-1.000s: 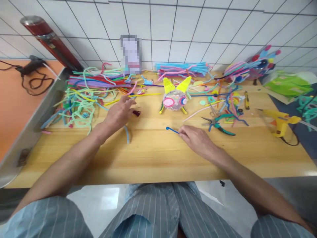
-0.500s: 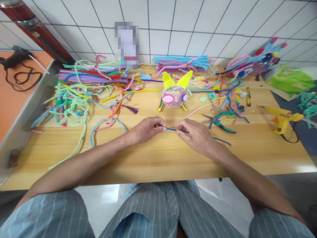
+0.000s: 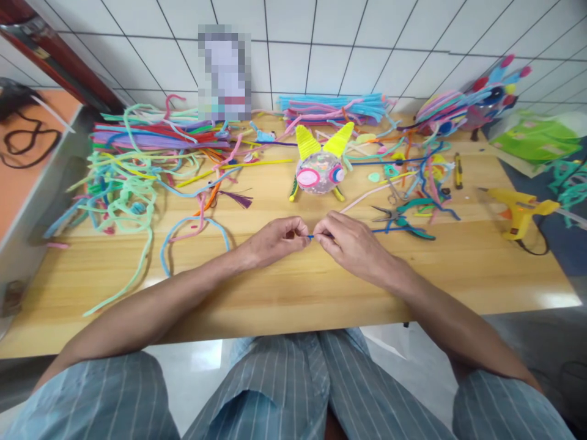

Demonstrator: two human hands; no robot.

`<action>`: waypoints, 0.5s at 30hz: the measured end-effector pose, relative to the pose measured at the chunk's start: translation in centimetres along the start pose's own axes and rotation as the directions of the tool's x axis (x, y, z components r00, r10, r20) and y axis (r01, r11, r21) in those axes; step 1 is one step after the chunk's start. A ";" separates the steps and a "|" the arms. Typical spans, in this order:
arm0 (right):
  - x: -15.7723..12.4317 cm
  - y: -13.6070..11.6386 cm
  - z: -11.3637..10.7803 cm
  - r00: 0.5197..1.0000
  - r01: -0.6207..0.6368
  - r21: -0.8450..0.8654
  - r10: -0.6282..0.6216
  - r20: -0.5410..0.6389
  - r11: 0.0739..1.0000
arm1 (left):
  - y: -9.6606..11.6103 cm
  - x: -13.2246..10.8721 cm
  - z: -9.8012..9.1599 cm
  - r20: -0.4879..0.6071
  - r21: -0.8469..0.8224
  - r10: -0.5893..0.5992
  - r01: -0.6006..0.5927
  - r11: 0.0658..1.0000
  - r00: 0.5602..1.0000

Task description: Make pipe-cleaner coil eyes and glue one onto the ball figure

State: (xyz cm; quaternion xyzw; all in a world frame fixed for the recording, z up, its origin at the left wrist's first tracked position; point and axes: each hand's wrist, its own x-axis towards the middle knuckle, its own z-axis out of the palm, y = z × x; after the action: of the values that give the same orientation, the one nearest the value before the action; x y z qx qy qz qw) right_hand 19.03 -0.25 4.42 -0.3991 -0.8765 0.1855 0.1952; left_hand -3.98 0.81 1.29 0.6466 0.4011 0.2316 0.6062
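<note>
A dark blue pipe cleaner point(image 3: 310, 237) is pinched between both my hands, low over the wooden table. My left hand point(image 3: 280, 239) grips its left end with thumb and forefinger. Close beside it, my right hand point(image 3: 351, 245) is closed on the same pipe cleaner, whose rest runs out behind that hand to the right. Just beyond my hands stands a clear round figure point(image 3: 320, 177) with yellow pointed ears, pink-rimmed eyes and short legs. Pliers with teal handles point(image 3: 403, 221) lie to the right of my right hand.
Tangled pipe cleaners point(image 3: 131, 195) cover the table's left side. A blue bundle point(image 3: 334, 110) lies along the tiled wall. On the right are a yellow glue gun point(image 3: 520, 211), a yellow cutter point(image 3: 458, 171) and a green package point(image 3: 536, 143). A pixelated phone-like shape point(image 3: 224, 73) leans at the back.
My right hand has slid left along the blue pipe cleaner, so the gap between my hands is smaller. The pipe cleaner's free right end has lifted. The view has shifted slightly.
</note>
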 end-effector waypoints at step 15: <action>0.7 -0.4 0.7 0.995 -0.099 0.047 0.100 -0.017 0.994 | 0.0 -0.6 0.6 -0.160 0.042 0.151 -0.146 0.988 0.976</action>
State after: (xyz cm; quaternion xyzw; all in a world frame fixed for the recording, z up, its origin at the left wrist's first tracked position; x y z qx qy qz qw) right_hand 18.02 -0.09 4.14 -0.4396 -0.8490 0.2115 0.2032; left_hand -3.87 -0.05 1.36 0.6626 0.4031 0.3222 0.5428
